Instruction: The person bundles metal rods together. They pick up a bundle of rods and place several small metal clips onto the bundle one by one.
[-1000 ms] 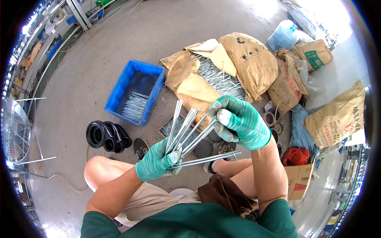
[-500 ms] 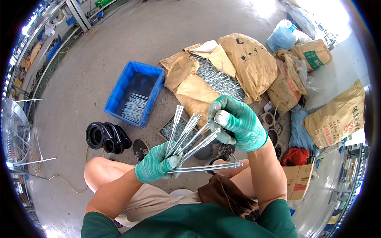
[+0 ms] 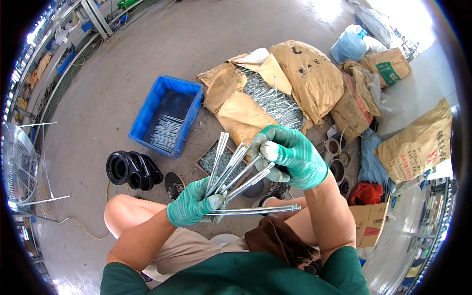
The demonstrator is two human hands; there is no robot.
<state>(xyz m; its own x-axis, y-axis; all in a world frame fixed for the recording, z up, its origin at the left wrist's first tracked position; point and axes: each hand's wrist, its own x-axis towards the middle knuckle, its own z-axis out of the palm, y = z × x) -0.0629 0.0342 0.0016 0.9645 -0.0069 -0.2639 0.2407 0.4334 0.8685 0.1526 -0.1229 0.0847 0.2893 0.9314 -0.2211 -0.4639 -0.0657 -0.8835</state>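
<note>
My left hand (image 3: 192,202), in a green knitted glove with greyish fingertips, is closed round the lower ends of several long thin metal rods (image 3: 229,170). They fan out in small bundles, most pointing up and right, a few lying almost level above my lap. My right hand (image 3: 294,156), gloved alike, has thumb and fingers pinched together at the upper tip of one rod in the fan. Whatever is between those fingertips is hidden. Under the rods, on the floor, a shallow box (image 3: 200,163) of small grey metal pieces shows in part.
A blue crate (image 3: 136,133) with a pile of rods stands ahead to the left. Beside it lies a torn brown paper sack (image 3: 314,81) full of rods. Black ring-shaped parts (image 3: 118,168) sit left, a fan (image 3: 19,162) further left. Sacks and a cardboard box (image 3: 369,223) line the right.
My right hand has shifted slightly left and down, its fingertips now closer to the rod tips. The left hand keeps its grip on the rods, almost unmoved.
</note>
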